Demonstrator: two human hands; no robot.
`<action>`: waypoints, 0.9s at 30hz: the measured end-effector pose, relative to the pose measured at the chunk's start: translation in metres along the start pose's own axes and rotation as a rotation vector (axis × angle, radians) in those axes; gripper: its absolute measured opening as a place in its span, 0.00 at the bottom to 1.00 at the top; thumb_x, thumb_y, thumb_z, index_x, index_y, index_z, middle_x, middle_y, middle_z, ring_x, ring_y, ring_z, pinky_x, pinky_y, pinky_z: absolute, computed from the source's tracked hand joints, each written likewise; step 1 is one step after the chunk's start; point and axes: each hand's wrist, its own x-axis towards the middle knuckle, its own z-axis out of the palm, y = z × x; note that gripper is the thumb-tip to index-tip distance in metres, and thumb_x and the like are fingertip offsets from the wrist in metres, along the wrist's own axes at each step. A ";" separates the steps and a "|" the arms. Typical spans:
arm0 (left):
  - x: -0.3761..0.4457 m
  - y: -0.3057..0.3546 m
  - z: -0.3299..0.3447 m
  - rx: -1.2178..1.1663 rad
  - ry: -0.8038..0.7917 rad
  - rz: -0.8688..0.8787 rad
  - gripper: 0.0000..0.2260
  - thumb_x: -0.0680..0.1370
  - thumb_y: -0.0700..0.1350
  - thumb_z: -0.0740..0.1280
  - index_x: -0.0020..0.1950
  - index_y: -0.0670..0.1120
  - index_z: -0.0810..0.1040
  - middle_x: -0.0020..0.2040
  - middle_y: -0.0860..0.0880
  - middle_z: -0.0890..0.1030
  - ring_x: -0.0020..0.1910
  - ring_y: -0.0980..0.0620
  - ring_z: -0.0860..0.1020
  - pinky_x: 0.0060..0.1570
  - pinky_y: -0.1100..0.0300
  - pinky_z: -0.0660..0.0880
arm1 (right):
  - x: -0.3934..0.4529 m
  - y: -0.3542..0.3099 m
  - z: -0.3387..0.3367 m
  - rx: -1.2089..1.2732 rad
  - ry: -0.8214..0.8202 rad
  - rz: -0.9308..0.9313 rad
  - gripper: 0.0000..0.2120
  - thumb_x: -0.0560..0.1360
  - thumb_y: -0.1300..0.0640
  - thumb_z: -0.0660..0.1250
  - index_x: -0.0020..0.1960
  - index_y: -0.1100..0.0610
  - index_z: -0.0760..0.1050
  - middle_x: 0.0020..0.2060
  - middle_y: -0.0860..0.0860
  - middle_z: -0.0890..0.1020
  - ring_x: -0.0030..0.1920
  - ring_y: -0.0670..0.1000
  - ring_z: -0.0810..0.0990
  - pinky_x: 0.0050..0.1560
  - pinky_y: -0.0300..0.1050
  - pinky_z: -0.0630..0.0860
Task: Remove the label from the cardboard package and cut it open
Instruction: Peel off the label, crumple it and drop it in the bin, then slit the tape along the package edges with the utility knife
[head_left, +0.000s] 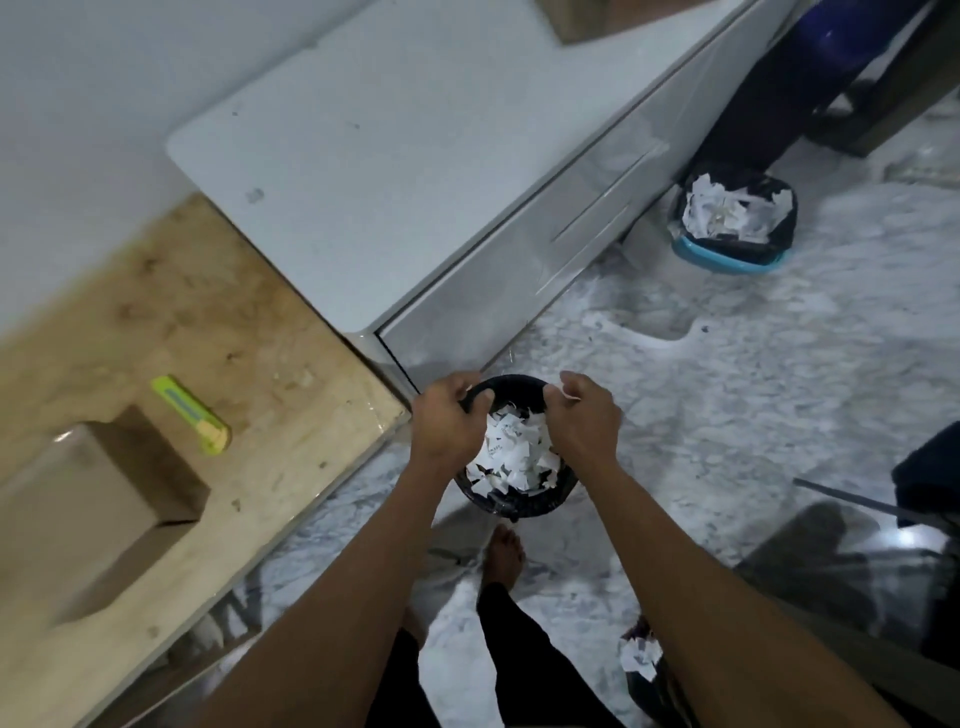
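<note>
The cardboard package (98, 499) lies on the wooden table (218, 322) at the left, untouched. A green and yellow utility knife (190, 415) rests beside it. Both my hands hover over a black bin (519, 499) on the floor, which holds several torn white label scraps (511, 457). My right hand (584, 421) pinches a small white scrap at its fingertips. My left hand (448, 423) is curled shut, with a sliver of white paper showing at its fingers. The hands are a little apart, above the bin's far rim.
A white cabinet (363, 171) stands beyond the table. A second black bin with a blue base (732, 223) full of paper sits at the back right. Another bag of scraps (644, 665) is near my legs. My bare foot (504, 556) is on the marble floor.
</note>
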 end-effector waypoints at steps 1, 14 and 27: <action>-0.008 0.003 -0.011 -0.009 0.012 0.006 0.10 0.79 0.45 0.70 0.59 0.44 0.83 0.50 0.48 0.85 0.44 0.53 0.79 0.44 0.68 0.73 | -0.010 -0.010 -0.003 0.025 -0.002 -0.007 0.15 0.78 0.55 0.68 0.63 0.58 0.78 0.56 0.55 0.83 0.57 0.55 0.81 0.58 0.40 0.69; -0.115 -0.076 -0.197 -0.148 0.307 -0.012 0.11 0.77 0.48 0.72 0.58 0.46 0.84 0.51 0.52 0.85 0.51 0.57 0.81 0.49 0.65 0.76 | -0.159 -0.136 0.072 0.134 -0.251 -0.329 0.13 0.78 0.55 0.67 0.62 0.53 0.78 0.56 0.49 0.83 0.51 0.47 0.82 0.55 0.43 0.77; -0.188 -0.214 -0.275 -0.243 0.645 -0.291 0.13 0.78 0.52 0.70 0.55 0.44 0.84 0.50 0.49 0.85 0.50 0.53 0.80 0.48 0.59 0.73 | -0.237 -0.169 0.204 -0.259 -0.541 -0.538 0.12 0.78 0.55 0.66 0.61 0.56 0.80 0.54 0.51 0.84 0.48 0.47 0.82 0.50 0.37 0.74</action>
